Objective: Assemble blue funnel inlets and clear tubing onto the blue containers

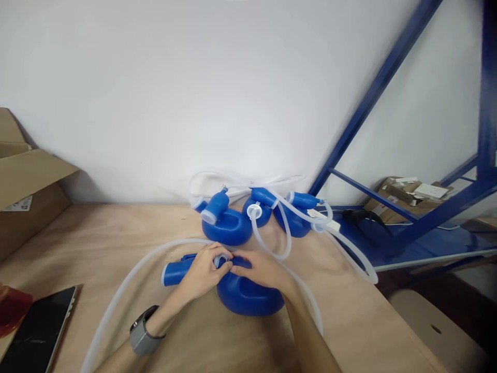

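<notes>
A rounded blue plastic bottle [251, 299] lies on the table in front of me. My left hand [205, 273], with a grey-strapped watch on its wrist, curls its fingers and thumb round a translucent plastic cap [219, 260] at the bottle's neck. From the other side my right hand [261, 267] grips the top of the bottle, its thumb and fingertips meeting the left hand's by the cap. A blue cylinder with a pale rim [175, 273] pokes out left of my left hand, partly hidden. Whether a thread is engaged, I cannot tell.
Several similar blue bottles [229, 228] with looping translucent hoses [288, 233] stand by the wall. Another hose [116, 295] curves across the left. A phone [41, 329], a reddish object [13, 310] and a cardboard box [34, 207] are leftward; a blue metal frame [368, 98] is rightward.
</notes>
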Available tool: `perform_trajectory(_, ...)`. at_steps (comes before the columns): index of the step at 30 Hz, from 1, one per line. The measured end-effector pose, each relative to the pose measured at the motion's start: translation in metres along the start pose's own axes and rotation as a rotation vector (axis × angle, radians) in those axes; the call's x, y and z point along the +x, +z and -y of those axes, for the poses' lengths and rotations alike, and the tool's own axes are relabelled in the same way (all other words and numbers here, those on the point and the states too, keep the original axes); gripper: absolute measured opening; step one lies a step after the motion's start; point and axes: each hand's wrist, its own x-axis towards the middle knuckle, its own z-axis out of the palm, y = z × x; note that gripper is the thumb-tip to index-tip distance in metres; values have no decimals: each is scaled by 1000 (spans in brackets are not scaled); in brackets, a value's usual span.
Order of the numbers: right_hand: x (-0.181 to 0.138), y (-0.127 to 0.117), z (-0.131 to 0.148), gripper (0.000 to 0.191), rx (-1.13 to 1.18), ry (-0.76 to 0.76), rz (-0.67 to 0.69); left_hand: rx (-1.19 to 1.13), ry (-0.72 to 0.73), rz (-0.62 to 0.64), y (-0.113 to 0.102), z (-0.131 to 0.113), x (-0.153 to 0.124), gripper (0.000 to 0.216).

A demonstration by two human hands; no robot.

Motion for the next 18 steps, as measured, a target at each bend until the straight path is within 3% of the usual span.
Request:
perform_trajectory(12, 8, 0, -5, 31, 23, 40, 124, 3, -12, -10, 0, 1, 0, 18)
perform_trajectory(18, 7, 1, -3, 30, 15, 36, 75, 27, 1, -64, 3, 3, -2, 21)
